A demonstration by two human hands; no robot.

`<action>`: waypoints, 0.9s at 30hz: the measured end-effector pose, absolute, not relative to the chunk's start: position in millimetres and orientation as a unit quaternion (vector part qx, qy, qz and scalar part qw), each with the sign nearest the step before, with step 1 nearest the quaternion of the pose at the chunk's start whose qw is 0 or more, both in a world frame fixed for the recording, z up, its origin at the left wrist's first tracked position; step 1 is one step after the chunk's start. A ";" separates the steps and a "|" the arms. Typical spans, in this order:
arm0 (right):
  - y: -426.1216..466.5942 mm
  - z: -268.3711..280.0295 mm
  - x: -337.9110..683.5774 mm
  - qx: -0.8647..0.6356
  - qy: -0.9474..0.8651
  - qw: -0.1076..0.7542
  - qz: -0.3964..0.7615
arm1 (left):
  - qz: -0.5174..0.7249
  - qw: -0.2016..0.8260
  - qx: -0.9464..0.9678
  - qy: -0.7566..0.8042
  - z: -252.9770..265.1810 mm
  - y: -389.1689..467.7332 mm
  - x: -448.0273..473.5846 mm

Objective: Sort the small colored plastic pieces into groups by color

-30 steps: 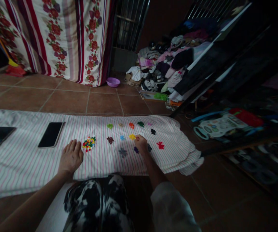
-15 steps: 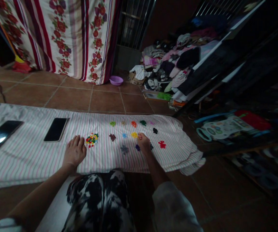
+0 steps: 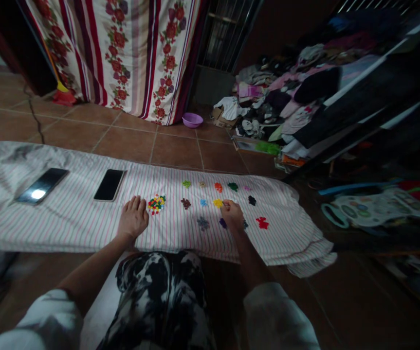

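My left hand (image 3: pixel 134 217) lies flat on the striped cloth (image 3: pixel 85 218), fingers stretched out, just left of a mixed pile of small coloured pieces (image 3: pixel 156 204). With its fingers pinched together, my right hand (image 3: pixel 233 215) is at the right edge of a small yellow pile (image 3: pixel 217 203); whether a piece is between the fingertips is too small to tell. Around it lie single-colour piles: light blue (image 3: pixel 203 202), brown (image 3: pixel 185 203), grey (image 3: pixel 203 223), orange (image 3: pixel 218 187), dark green (image 3: pixel 233 186), black (image 3: pixel 252 200) and red (image 3: pixel 263 223). My right hand partly covers a dark purple pile (image 3: pixel 223 223).
Two phones, one dark (image 3: pixel 42 185) and one pale-edged (image 3: pixel 109 185), lie at the left of the cloth. Beyond the table are a purple basin (image 3: pixel 192 120), a floral curtain (image 3: pixel 136 58) and heaped clothes (image 3: pixel 283 92). A dark frame stands at the right.
The whole view has shifted, so the table things appear farther right. My right hand stays by the yellow pile with its fingers pinched; my left hand remains flat beside the mixed pile.
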State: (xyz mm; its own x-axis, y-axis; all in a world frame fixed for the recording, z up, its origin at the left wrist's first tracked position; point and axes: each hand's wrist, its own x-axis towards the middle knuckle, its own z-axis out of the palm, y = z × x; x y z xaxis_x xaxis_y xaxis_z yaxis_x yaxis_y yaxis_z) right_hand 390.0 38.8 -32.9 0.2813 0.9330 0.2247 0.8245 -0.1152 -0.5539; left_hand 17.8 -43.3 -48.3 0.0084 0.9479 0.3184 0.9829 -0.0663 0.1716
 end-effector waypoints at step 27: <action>39.1 -51.8 194.7 -0.490 -0.811 0.248 0.199 | -0.192 0.034 -0.704 -0.682 -48.4 -43.2 18.6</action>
